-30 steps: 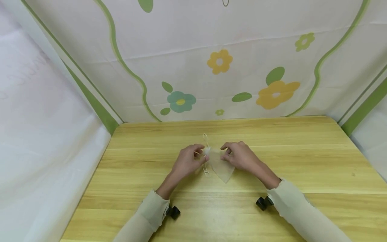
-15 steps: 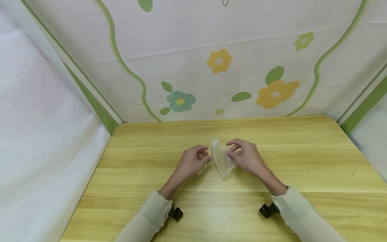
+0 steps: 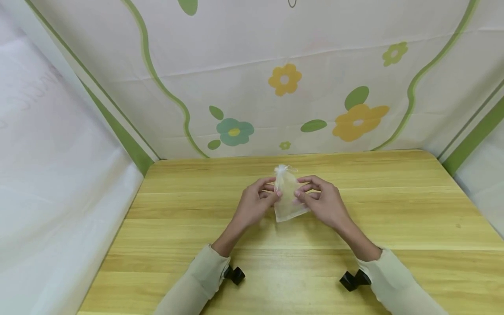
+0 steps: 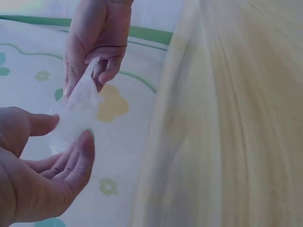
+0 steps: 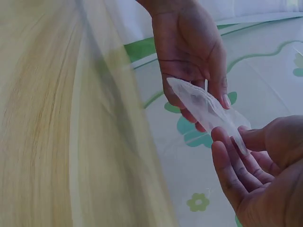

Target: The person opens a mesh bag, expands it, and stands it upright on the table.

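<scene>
A small, see-through white drawstring pouch point(image 3: 286, 206) is up between both hands, its gathered neck and thin cord ends point(image 3: 289, 168) pointing away. At its left edge, my left hand point(image 3: 253, 203) grips it, thumb in front and fingers behind. My right hand point(image 3: 324, 203) pinches the right edge between thumb and curled fingers. The right wrist view shows the pouch point(image 5: 201, 103) nearly edge-on, one end between the right thumb and fingers. In the left wrist view the pouch point(image 4: 84, 97) spans the two hands. A faint pinkish patch shows through the mesh beside the right thumb.
A light wooden table point(image 3: 275, 280) lies under the hands. Behind it hangs a white cloth wall point(image 3: 236, 87) printed with flowers, and another white cloth point(image 3: 59, 197) hangs at the left. A black camera mount point(image 3: 235, 275) sits at the left cuff, another camera mount point(image 3: 354, 280) at the right.
The pouch has turned so its front faces the head camera, and its neck has risen away. The left hand has closed in on its left edge; both hands have shifted slightly right.
</scene>
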Motion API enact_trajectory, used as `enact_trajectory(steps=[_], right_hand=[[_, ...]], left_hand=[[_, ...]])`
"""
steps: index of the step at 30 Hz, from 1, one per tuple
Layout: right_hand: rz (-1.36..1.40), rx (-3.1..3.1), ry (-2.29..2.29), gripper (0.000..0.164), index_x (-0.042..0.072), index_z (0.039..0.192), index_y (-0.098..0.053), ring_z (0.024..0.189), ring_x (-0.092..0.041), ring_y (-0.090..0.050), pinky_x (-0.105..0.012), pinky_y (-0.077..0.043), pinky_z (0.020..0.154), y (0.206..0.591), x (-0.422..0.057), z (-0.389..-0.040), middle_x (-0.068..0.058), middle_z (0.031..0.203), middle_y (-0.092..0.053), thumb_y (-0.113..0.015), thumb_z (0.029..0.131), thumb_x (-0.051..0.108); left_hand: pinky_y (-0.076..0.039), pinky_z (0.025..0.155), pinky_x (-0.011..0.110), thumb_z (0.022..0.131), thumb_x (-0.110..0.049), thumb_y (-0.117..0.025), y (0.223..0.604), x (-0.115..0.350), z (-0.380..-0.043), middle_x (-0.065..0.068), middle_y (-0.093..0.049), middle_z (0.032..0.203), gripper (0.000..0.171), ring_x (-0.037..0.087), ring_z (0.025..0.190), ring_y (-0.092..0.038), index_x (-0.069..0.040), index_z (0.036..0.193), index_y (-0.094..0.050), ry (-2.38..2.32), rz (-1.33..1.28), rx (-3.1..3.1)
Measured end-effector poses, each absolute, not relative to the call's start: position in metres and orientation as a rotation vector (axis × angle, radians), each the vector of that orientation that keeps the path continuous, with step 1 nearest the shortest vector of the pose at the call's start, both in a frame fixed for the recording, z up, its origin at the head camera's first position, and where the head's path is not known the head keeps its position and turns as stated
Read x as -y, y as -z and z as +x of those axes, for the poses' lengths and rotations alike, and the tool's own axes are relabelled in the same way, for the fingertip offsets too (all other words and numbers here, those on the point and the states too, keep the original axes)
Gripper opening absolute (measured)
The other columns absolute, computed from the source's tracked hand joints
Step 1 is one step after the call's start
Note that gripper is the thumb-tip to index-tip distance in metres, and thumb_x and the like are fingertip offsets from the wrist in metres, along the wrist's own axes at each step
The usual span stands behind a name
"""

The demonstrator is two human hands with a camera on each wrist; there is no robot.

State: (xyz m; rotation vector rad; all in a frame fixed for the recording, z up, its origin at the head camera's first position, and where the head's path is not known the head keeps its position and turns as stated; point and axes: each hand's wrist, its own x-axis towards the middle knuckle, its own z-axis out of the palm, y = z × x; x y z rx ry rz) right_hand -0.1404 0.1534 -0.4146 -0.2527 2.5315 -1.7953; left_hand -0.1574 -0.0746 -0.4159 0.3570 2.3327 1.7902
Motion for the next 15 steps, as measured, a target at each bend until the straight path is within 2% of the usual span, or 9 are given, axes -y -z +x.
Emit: enact_trajectory(steps=[3, 6, 10, 12, 15], right_hand=[[-0.282, -2.528, 1.782, 0.038, 0.003, 0.137, -0.065, 0.087, -0.023, -0.083, -0.026, -0.061, 0.062, 0.41, -0.155, -0.138, -0.021, 0.112, -0.075, -0.074, 0.104, 0.019], [-0.319, -2.576, 1.73, 0.037, 0.005, 0.137, -0.066, 0.091, -0.021, -0.082, -0.025, -0.061, 0.066, 0.406, -0.157, -0.137, -0.018, 0.113, -0.075, -0.073, 0.105, 0.023], [-0.334, -2.619, 1.697, 0.04, 0.006, 0.138, -0.066, 0.104, -0.026, -0.079, -0.024, -0.064, 0.081, 0.4, -0.159, -0.138, -0.015, 0.12, -0.074, -0.068, 0.108, 0.032], [-0.334, -2.605, 1.723, 0.042, 0.006, 0.138, -0.066, 0.105, -0.027, -0.079, -0.025, -0.065, 0.083, 0.398, -0.159, -0.138, -0.015, 0.121, -0.074, -0.066, 0.108, 0.035], [-0.333, -2.589, 1.773, 0.041, 0.004, 0.137, -0.066, 0.099, -0.021, -0.08, -0.028, -0.066, 0.08, 0.395, -0.158, -0.139, -0.017, 0.119, -0.074, -0.066, 0.109, 0.033]], left_hand=[[-0.068, 0.08, 0.052, 0.102, -0.014, -0.076, 0.411, 0.074, -0.157, 0.018, -0.074, 0.118, 0.051, 0.022, 0.093, -0.079, -0.006, 0.149, -0.06, -1.837, 0.383, -2.348], [-0.067, 0.075, 0.05, 0.1, -0.014, -0.079, 0.408, 0.074, -0.157, 0.017, -0.074, 0.113, 0.052, 0.017, 0.085, -0.077, -0.006, 0.148, -0.062, -1.833, 0.435, -2.381], [-0.062, 0.067, 0.03, 0.098, -0.011, -0.08, 0.403, 0.073, -0.159, 0.017, -0.074, 0.111, 0.049, 0.013, 0.08, -0.074, -0.007, 0.144, -0.065, -1.812, 0.519, -2.372], [-0.058, 0.065, 0.022, 0.097, -0.009, -0.081, 0.4, 0.072, -0.16, 0.017, -0.074, 0.11, 0.047, 0.012, 0.079, -0.073, -0.007, 0.142, -0.067, -1.796, 0.55, -2.36], [-0.057, 0.065, 0.02, 0.097, -0.009, -0.081, 0.397, 0.07, -0.161, 0.017, -0.074, 0.111, 0.047, 0.012, 0.08, -0.072, -0.006, 0.142, -0.067, -1.765, 0.583, -2.353]])
